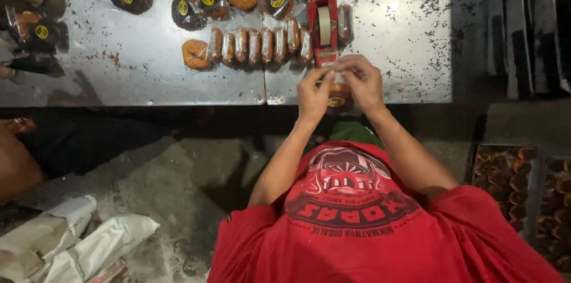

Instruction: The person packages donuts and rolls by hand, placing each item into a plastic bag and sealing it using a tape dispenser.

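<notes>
A red printed shirt (357, 223) fills the foreground as a worker leans over a steel table (137, 75). Both hands meet at its near edge, pinching a wrapped pastry (336, 96) between them: left hand (313, 93) and right hand (363, 84) equally close. Directly beyond the fingertips lies a red tape dispenser (324, 24), long axis pointing away, flanked by a row of bagged pastries (256, 46)
</notes>
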